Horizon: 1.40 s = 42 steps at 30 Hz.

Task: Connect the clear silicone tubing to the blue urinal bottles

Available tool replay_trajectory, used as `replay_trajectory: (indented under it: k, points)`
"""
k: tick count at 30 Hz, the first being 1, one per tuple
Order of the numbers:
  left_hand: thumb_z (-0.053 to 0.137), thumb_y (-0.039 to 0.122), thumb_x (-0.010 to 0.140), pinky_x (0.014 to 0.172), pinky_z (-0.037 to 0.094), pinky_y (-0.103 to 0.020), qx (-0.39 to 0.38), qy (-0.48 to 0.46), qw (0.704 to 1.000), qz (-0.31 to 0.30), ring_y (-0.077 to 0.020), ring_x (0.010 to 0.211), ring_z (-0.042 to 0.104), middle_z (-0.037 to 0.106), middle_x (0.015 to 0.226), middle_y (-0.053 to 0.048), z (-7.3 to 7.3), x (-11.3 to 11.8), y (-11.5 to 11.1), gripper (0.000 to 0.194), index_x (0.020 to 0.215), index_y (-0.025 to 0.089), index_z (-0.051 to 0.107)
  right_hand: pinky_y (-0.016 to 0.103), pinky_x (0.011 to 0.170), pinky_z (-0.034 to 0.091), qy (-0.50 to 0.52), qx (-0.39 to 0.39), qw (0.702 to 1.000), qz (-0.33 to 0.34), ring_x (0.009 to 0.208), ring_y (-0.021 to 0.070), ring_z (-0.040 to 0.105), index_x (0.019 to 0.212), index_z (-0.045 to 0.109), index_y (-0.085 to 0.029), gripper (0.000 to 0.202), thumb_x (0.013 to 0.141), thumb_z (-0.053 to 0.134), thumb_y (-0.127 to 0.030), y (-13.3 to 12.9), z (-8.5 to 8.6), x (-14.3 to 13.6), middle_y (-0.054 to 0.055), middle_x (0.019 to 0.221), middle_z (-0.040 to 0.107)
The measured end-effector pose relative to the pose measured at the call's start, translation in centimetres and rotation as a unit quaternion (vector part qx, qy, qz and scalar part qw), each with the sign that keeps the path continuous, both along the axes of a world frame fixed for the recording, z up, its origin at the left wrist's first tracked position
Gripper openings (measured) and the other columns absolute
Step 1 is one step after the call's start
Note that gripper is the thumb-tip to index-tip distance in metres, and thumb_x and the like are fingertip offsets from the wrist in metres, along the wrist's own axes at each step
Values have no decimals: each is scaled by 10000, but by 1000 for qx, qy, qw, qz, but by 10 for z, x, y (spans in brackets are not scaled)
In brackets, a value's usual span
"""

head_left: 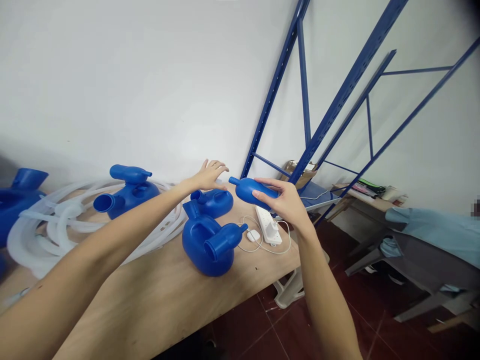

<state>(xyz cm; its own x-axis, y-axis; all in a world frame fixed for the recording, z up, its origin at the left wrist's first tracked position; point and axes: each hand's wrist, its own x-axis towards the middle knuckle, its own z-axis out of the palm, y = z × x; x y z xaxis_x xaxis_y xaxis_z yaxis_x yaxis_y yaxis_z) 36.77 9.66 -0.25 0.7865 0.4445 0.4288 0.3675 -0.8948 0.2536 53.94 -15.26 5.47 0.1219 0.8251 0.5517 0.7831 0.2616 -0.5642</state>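
Note:
My right hand (283, 200) is wrapped round a rounded blue plastic piece with a narrow spout (250, 191), held above the table with the spout toward the left. My left hand (210, 175) hovers just left of that spout, its fingers spread and nothing visible in them. Below it lies a blue bottle with a wide round mouth (215, 202). Closer to me stands another blue jug-like bottle (200, 247) with a hollow handle. A similar spouted piece (224, 241) rests on that bottle, its wide opening facing me.
Coils of translucent tubing (67, 220) lie at left among more blue bottles (137, 197). A white power strip (268, 225) and a looped cable are near the table's (150, 300) right end. Blue rack posts (337, 95) rise behind; a person in light blue (435, 230) sits at right.

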Motion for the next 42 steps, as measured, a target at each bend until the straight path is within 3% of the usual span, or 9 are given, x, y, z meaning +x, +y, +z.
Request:
replay_trajectory:
  k: [3, 5, 10, 13, 15, 19, 24, 32, 42]
  points:
    - [858, 579, 720, 1231, 217, -719, -69, -35, 997, 21, -493, 1569, 239, 306, 1678, -304, 3, -5, -7, 1021, 1542, 137, 444, 498, 1010, 613, 48, -7, 999, 20, 1105, 333, 779, 1192, 813, -215, 418, 844, 820, -446, 9, -13, 4, 92, 1188, 822]
    - [777, 603, 811, 1224, 336, -623, -120, -54, 991, 10, -446, 1555, 326, 347, 1669, -283, 7, -21, -20, 943, 1556, 143, 427, 501, 1018, 612, 66, -8, 997, 37, 1114, 333, 777, 1190, 813, -216, 427, 835, 832, -452, 11, -20, -1, 93, 1197, 819]
    - [62, 485, 1115, 1063, 545, -424, -226, -105, 965, -76, -266, 1406, 584, 527, 1596, -182, 24, -99, -86, 643, 1601, 218, 386, 523, 1103, 572, 47, 8, 990, 129, 1195, 317, 750, 1198, 811, -280, 381, 844, 842, -418, 10, -20, -46, 54, 1254, 803]
    - [539, 649, 995, 1061, 562, -435, -323, -113, 927, -152, -338, 1388, 591, 561, 1576, -129, 28, -154, -134, 661, 1537, 271, 528, 474, 1094, 584, 6, 23, 976, 216, 1192, 288, 753, 1180, 816, -298, 351, 838, 858, -367, 11, -15, -89, 28, 1236, 809]
    - [841, 589, 779, 976, 610, -385, -311, -128, 939, -68, -334, 1288, 659, 625, 1508, -73, 26, -188, -161, 799, 1492, 329, 592, 429, 1062, 601, 0, 31, 965, 260, 1155, 268, 767, 1170, 815, -295, 350, 828, 874, -338, 12, -17, -121, 18, 1194, 822]
    - [906, 535, 694, 901, 641, -377, -279, -193, 936, 98, -316, 1095, 735, 754, 1291, -41, 9, -253, -195, 684, 1328, 340, 736, 437, 1100, 572, 63, 71, 947, 308, 1206, 258, 741, 1261, 756, -309, 424, 852, 860, -352, 12, -41, -185, 29, 1280, 787]
    - [915, 552, 630, 830, 667, -416, -353, -270, 862, 245, -394, 1158, 716, 769, 1286, -66, -39, -315, -227, 642, 1226, 344, 799, 438, 978, 622, 160, 101, 921, 341, 1088, 265, 769, 1075, 722, -307, 239, 863, 821, -359, 11, -98, -248, 46, 1175, 803]
    - [919, 554, 604, 970, 625, -467, -526, -394, 708, 258, -391, 1181, 713, 787, 1252, -79, -116, -312, -265, 587, 1143, 335, 834, 464, 783, 674, 366, 116, 883, 271, 704, 244, 734, 795, 640, -280, 120, 911, 626, -304, 8, -156, -290, 38, 739, 774]
    - [967, 523, 564, 1015, 612, -443, -565, -430, 665, 232, -396, 1273, 671, 772, 1285, -94, -105, -296, -246, 661, 1177, 320, 830, 446, 673, 666, 465, 161, 834, 248, 593, 238, 671, 739, 656, -280, 112, 817, 585, -319, 35, -148, -284, 32, 620, 699]
